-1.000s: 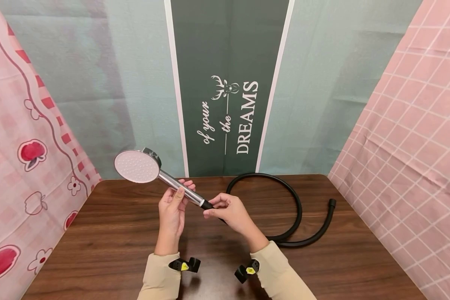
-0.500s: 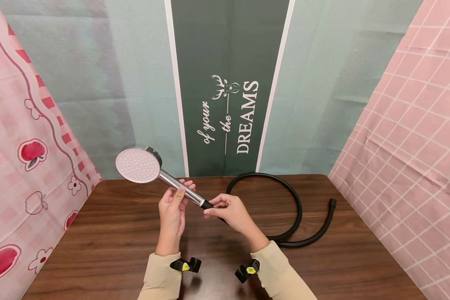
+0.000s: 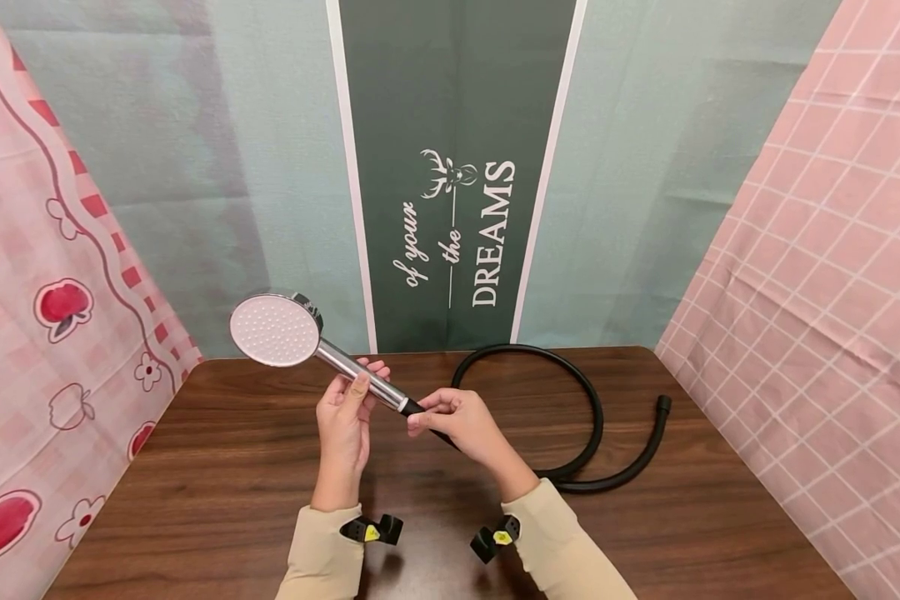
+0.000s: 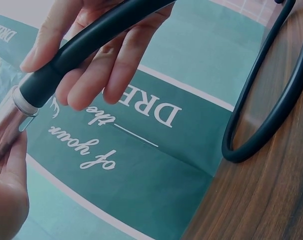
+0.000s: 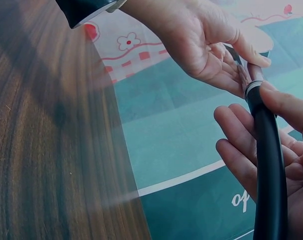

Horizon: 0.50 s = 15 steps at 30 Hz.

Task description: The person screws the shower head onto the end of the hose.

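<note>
My left hand grips the chrome handle of a shower head, thumb on top. The round, pale spray face with small nozzles tilts up at the left. At the handle's lower end, my right hand pinches the black end fitting of a shower hose. In the left wrist view that fitting meets a white ring at the handle's end. The right wrist view shows the hose running down from the joint past my right fingers. Both parts are held above the table, in line with each other.
The hose loops over the right of the brown wooden table, its free end near the right edge. A green printed curtain hangs behind; pink cloths flank both sides. Each wrist wears a small black camera.
The spray face has turned slightly more toward the camera. Both hands keep nearly the same place, and the hose on the table lies as before.
</note>
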Motion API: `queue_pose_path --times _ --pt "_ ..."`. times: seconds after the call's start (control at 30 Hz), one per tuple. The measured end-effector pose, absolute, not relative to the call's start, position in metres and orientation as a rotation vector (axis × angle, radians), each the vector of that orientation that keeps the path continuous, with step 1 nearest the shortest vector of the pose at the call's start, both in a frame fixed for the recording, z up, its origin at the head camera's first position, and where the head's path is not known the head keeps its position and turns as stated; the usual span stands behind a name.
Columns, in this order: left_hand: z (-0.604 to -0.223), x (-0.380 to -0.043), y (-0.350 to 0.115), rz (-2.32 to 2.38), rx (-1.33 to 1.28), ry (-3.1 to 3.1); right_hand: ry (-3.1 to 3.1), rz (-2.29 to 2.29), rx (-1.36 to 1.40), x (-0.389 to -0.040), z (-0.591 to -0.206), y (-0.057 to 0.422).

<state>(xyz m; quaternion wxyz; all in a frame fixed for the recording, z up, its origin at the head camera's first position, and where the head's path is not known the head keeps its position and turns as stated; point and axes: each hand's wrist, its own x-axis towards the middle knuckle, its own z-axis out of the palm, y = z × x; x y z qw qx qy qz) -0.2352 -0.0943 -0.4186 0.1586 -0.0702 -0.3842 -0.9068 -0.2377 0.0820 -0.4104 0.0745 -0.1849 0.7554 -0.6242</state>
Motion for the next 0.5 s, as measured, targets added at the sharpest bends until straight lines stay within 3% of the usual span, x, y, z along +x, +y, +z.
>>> queue_pose_path --times 0.5 --pt "-0.4179 -0.235 -0.0956 -2.587 -0.198 -1.106 2.286 -1.837 -0.596 -0.2387 -0.411 0.0821"
